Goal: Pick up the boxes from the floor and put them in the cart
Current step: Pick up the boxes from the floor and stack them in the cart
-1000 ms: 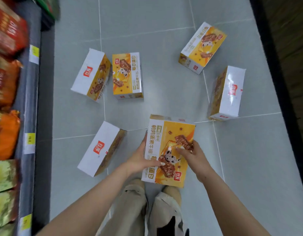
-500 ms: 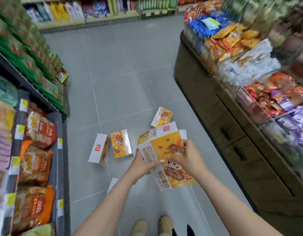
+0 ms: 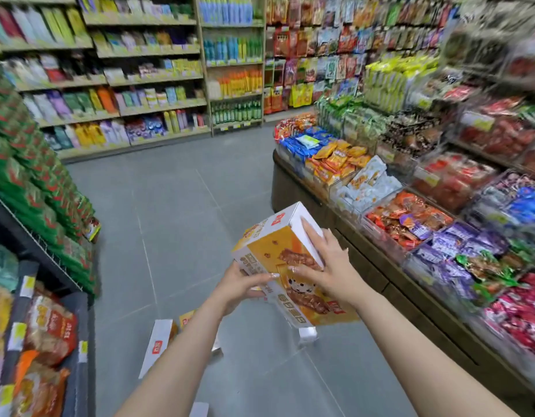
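I hold a yellow-and-white snack box (image 3: 272,245) in front of me at chest height, tilted with its white end up. My left hand (image 3: 240,284) grips its lower left edge. My right hand (image 3: 326,266) holds its right side, fingers spread over the yellow face and the white top. Below my arms, more of the same boxes lie on the grey floor: a white-sided one (image 3: 158,344), a yellow one (image 3: 189,319) half hidden by my left forearm, and a white corner (image 3: 308,334) under the held box. No cart is in view.
Snack shelves (image 3: 34,326) line the left side of the aisle. A low wooden display counter (image 3: 395,296) with bins of packets runs along the right. Tall shelves (image 3: 158,76) of bottles and packets stand at the far end of the grey tiled floor (image 3: 170,212).
The view has swung up from the floor to the aisle ahead. Both hands have lifted the box higher and tipped it, while the other boxes dropped to the bottom of the frame.
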